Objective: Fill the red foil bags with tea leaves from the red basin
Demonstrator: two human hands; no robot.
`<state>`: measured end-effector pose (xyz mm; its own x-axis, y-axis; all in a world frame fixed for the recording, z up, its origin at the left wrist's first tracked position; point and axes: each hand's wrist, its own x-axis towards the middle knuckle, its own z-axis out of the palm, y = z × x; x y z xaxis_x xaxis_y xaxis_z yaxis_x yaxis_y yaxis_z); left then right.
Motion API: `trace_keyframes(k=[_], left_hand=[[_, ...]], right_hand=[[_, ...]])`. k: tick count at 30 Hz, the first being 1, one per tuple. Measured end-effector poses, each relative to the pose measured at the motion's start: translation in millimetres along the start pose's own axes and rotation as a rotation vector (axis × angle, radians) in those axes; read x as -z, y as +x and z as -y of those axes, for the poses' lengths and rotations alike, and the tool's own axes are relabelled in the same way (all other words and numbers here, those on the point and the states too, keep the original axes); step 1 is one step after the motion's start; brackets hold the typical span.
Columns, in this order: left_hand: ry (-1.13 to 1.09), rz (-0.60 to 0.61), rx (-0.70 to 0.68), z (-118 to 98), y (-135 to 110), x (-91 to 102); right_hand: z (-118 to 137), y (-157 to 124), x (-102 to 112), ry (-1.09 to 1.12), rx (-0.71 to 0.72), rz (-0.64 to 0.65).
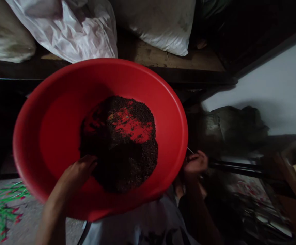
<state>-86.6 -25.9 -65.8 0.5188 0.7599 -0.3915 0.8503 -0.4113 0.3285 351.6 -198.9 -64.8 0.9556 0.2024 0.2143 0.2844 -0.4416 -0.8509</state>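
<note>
Red plastic fills most of the view: a wide basin (61,112) tilted toward the camera, with a heap of dark, fine grains (122,149) gathered in its lower middle, thin enough in places for the red to show through. The left hand (80,170) reaches over the near rim, fingers loosely spread and dipped into the edge of the heap just beyond its fingertips, as if raking the grains. The right hand (196,162) sits at the basin's far side, curled shut on what looks like a thin metal ring or handle; blur hides what exactly, and whether it touches the rim. Beyond both hands, pale sacks (68,30) lie on a wooden shelf (163,56).
</note>
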Motion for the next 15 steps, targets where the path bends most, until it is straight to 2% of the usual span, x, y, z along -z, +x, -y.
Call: trace_keyframes(k=[3, 5, 7, 10, 13, 15], left_hand=[[0.053, 0.074, -0.102, -24, 4, 12.9], [0.099, 0.106, -0.223, -49, 12, 21.3], [0.150, 0.142, -0.343, -78, 25, 25.0], [0.162, 0.164, -0.437, -115, 48, 17.7], [0.149, 0.189, -0.484, -130, 65, 0.6], [0.144, 0.217, -0.500, -128, 71, -9.1]], right_hand=[[25, 29, -11, 0.239, 0.097, -0.209], [53, 41, -21, 0.343, 0.213, -0.176], [82, 40, -36, 0.350, 0.311, -0.003], [109, 15, -62, 0.324, 0.365, 0.333], [113, -10, -81, 0.211, 0.392, 0.605], [108, -17, -85, 0.118, 0.453, 0.691]])
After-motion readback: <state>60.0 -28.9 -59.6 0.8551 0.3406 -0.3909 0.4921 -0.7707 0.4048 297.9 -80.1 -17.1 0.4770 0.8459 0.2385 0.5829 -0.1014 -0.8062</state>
